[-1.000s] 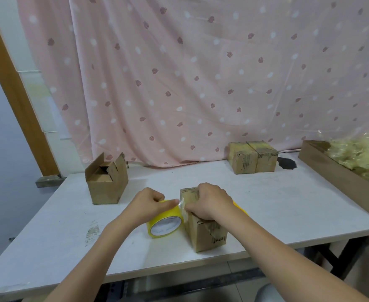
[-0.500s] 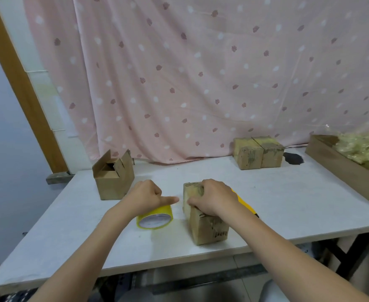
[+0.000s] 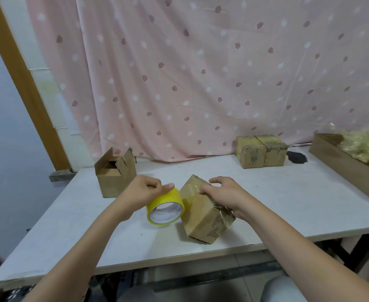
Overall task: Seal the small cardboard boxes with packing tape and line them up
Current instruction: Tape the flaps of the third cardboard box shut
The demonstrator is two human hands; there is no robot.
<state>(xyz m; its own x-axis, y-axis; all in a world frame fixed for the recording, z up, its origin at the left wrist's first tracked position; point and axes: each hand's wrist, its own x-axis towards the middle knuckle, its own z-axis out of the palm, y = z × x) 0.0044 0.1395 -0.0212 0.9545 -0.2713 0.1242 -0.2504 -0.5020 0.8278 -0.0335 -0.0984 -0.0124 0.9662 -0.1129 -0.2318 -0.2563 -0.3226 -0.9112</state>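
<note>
A: Is any writing showing on the boxes?

B: Dark printed marks are showing on the box point(image 3: 203, 216) in front and on the two sealed boxes point(image 3: 262, 151) at the back, but they are blurring too much to read. Nothing is showing on the tape roll point(image 3: 165, 207) either — just yellow tape around a white core.

A: Where is the box sitting against the hands?

B: It is tilting on the desk point(image 3: 288, 205), near the front edge. The right hand point(image 3: 225, 194) is lying over its top, fingers point(image 3: 205, 189) loosely bent and pressing on the glossy taped face. The left hand point(image 3: 145, 190) is gripping the roll from above, fingers curling over it, thumb stretching along the top. The roll is standing on edge, touching the box's left side.

A: And around them?

B: An open box point(image 3: 114, 177) is standing back left, flaps up. The sealed pair is sitting side by side, touching, near a pink spotted curtain point(image 3: 201, 73). A long tray point(image 3: 349, 168) of yellowish plastic scraps is lying at the right. The desk is pale grey — a wooden post point(image 3: 24, 88) is rising at the left.
</note>
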